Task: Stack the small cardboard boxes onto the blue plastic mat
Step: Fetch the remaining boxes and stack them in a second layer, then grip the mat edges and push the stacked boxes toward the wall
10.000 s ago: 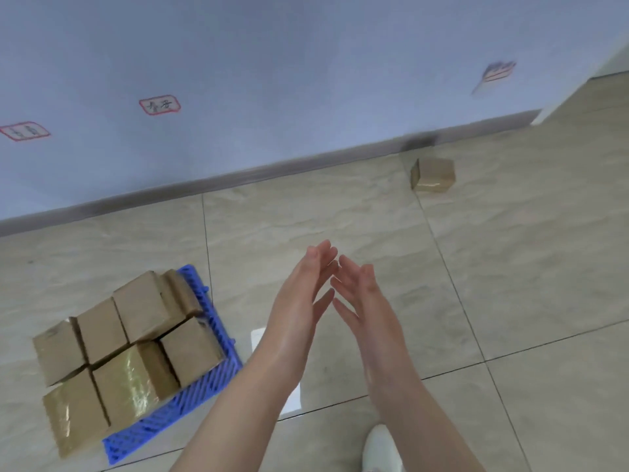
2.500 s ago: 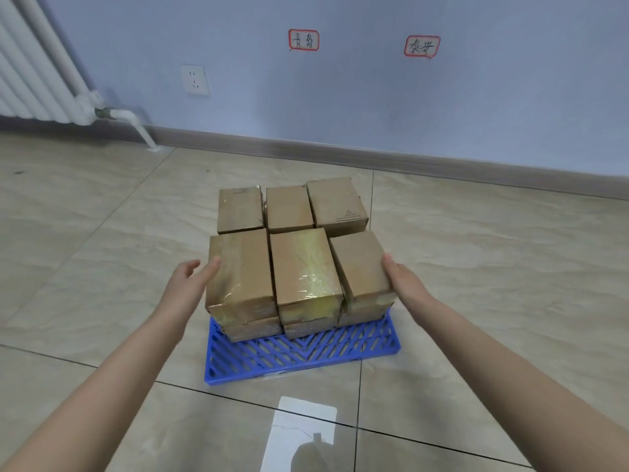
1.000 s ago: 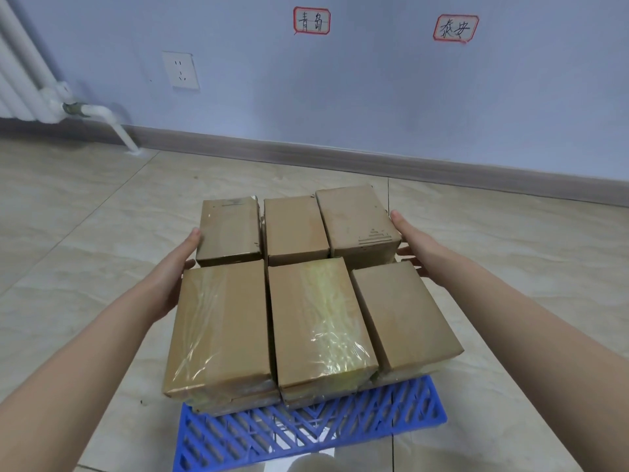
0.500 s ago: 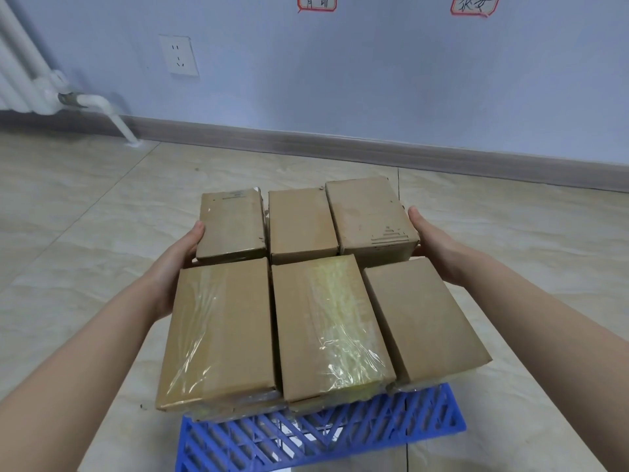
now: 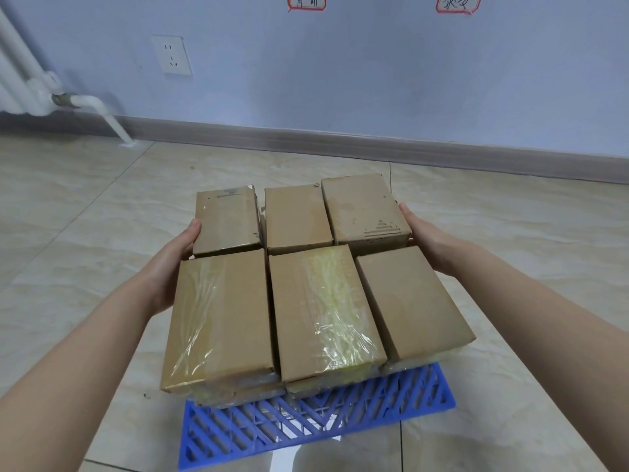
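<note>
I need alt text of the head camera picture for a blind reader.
A person's left hand and right hand rest against the outer sides of small cardboard boxes stacked, two rows of three on top, on a blue plastic mat. Tiled floor, blue wall with socket behind.

Blue mat (image 5: pixel 316 434) on tiled floor (image 5: pixel 85 233)

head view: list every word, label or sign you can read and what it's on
Left red-bordered wall label: handwritten characters, cut by the top edge, not readable.
Right red-bordered wall label: handwritten characters, also cut off, not readable.
Far-left box: small printed line near its far edge, too small to read.
Far-right box: printed mark by its near edge, blurred.
No other text shows.
</note>
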